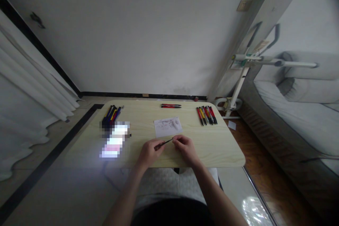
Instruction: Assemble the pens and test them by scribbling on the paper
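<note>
Both my hands are over the near edge of a light wooden table point(217, 148). My left hand point(148, 152) is closed around the lower end of a dark pen point(163, 144). My right hand point(185, 147) pinches the pen's upper tip. Just beyond the hands lies a white sheet of paper point(167, 126) with faint scribbles on it. The pen is held slightly tilted above the table, between the two hands.
A bundle of dark, yellow and blue pens point(111, 114) lies at the table's far left, above a blurred bright patch point(114, 140). Two red-black pens point(171, 106) lie at the far edge, several coloured pens point(207, 115) at the far right. A bed point(299, 113) and a white stand point(238, 88) are on the right.
</note>
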Demonstrator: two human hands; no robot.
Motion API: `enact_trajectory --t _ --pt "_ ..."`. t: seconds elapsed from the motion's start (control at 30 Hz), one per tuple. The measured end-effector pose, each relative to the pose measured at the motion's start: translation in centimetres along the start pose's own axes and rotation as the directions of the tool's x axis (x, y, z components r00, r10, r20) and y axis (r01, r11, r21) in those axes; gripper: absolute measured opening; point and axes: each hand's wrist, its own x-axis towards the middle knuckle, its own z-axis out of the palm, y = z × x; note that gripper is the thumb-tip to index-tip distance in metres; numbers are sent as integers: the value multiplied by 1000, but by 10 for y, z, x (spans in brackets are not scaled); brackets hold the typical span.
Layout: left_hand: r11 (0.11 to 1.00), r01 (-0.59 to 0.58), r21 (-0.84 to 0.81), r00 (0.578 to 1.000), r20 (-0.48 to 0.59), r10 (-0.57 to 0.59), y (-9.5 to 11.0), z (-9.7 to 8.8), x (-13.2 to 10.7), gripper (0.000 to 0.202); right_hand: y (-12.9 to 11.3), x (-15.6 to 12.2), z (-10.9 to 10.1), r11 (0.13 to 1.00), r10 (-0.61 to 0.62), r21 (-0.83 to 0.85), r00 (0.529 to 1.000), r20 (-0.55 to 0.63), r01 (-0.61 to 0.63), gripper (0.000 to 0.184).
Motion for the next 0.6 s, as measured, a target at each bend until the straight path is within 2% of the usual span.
enact_trajectory --t 0.3,0.6 --pt "1000 -18 25 1000 15 18 2 -1 0 19 2 1 1 1000 -19 -23 1000 -7 19 20" --pt "998 -38 48 999 15 37 2 -1 1 18 3 0 2 999 -44 -28 999 2 44 14"
